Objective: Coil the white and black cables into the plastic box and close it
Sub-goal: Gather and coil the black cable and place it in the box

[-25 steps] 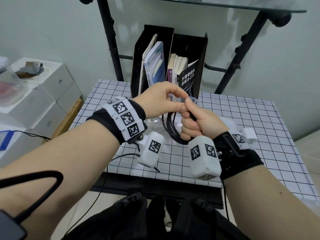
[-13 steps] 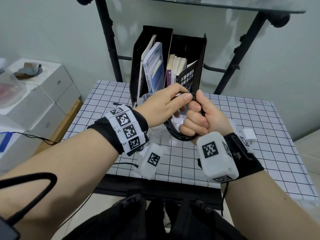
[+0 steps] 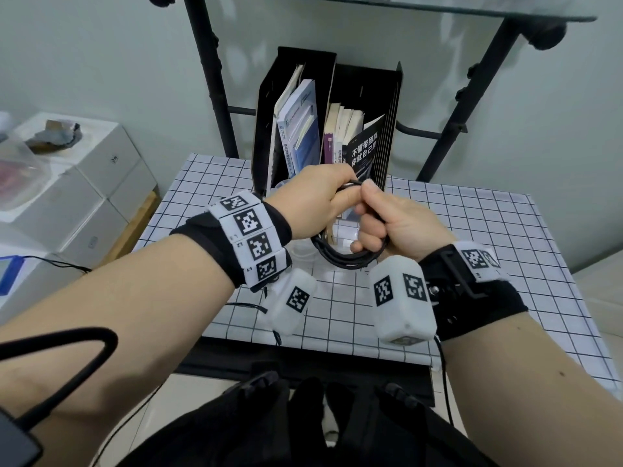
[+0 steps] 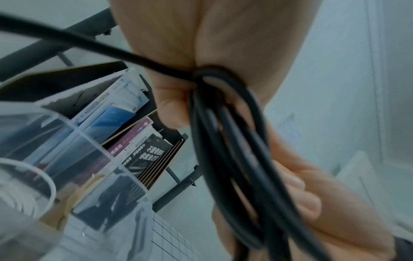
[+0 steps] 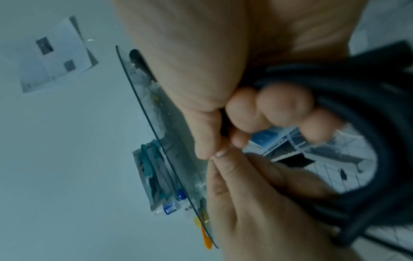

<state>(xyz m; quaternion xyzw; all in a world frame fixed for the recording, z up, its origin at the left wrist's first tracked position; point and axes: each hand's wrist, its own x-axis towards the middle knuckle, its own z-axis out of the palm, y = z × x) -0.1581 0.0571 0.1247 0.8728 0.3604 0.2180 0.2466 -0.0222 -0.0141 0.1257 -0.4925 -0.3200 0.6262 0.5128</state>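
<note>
both hands rose slightly, thumbs meeting; right hand [image 3: 387, 227] fists the black cable [image 3: 347, 259] coil, left hand [image 3: 317, 200] pinches its top (winding step); next, lower it into the plastic box [image 4: 73, 167] beneath.

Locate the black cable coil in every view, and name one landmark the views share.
Head: black cable coil at centre, hanging between both hands.
Left wrist: loops run down the middle.
Right wrist: ring at the right edge.
Shared landmark: the black file rack of books.
</note>
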